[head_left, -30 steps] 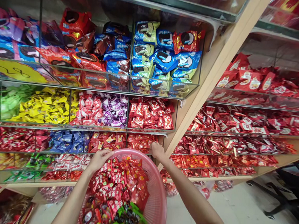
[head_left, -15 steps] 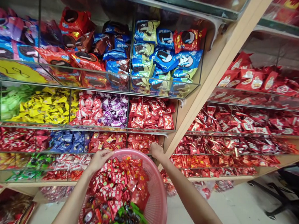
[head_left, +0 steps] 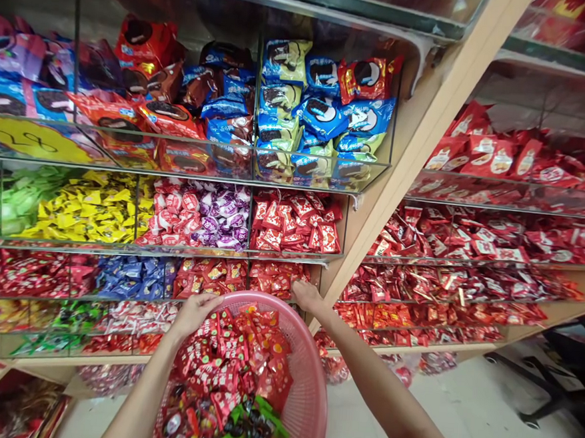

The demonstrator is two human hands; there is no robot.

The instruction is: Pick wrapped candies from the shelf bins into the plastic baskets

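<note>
A pink plastic basket [head_left: 305, 393] full of red sweet packets [head_left: 235, 362], with several green ones [head_left: 247, 433] at its near side, is tilted up against a glass-fronted shelf. My left hand [head_left: 193, 311] grips the basket's far left rim. My right hand [head_left: 307, 295] rests on the far right rim, its fingers reaching into the shelf bin of red packets [head_left: 273, 278]. Whether the right hand holds a packet or only the rim cannot be told.
Tiered glass bins hold yellow [head_left: 90, 208], green [head_left: 8, 202], blue [head_left: 133, 276] and red sweets, with cookie packs [head_left: 324, 114] above. A slanted wooden upright [head_left: 401, 160] divides this rack from a second rack of red packets [head_left: 470, 258]. Black chair legs [head_left: 555, 391] stand on the floor at right.
Almost nothing has moved. My right hand has shifted slightly over the basket's rim toward the bin; the basket and my left hand stay put.
</note>
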